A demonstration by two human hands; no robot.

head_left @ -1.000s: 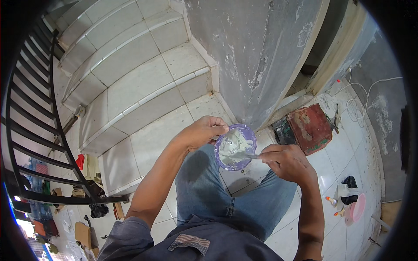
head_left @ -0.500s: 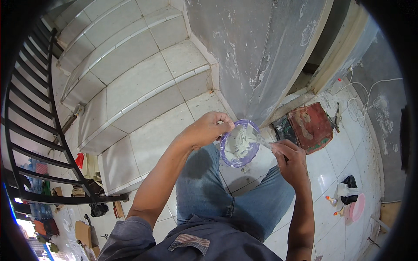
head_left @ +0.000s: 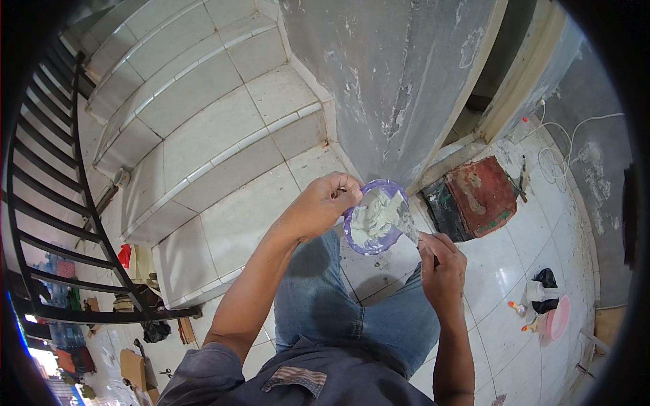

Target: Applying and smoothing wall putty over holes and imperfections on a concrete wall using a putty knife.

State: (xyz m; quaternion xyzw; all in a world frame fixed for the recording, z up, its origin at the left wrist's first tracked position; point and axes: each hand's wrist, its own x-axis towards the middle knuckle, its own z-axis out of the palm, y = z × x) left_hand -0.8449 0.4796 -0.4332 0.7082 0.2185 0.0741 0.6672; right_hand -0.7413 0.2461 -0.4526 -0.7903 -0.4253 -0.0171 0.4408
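Observation:
My left hand (head_left: 328,204) grips the rim of a purple bowl (head_left: 372,249) on its left side, holding it above the floor between my knees. Pale whitish-green paste (head_left: 376,215) lies inside and smears the bowl's wall. In my right hand (head_left: 443,265) is the handle of a putty knife (head_left: 409,225). Its paste-coated blade reaches over the bowl's right rim into the paste. The fingers of both hands are closed.
Tiled steps (head_left: 223,128) rise at the left beside a black metal railing (head_left: 68,230). Ahead stands a patchy grey wall (head_left: 379,81). A worn red-brown slab-like object (head_left: 482,196) lies by the doorway. At the right are a pink basin (head_left: 558,318) and a white cable (head_left: 558,152).
The putty knife's blade has swung to a steeper slant in the bowl, and my right hand has shifted slightly left and down. The paste has been reshaped. My left hand keeps its hold.

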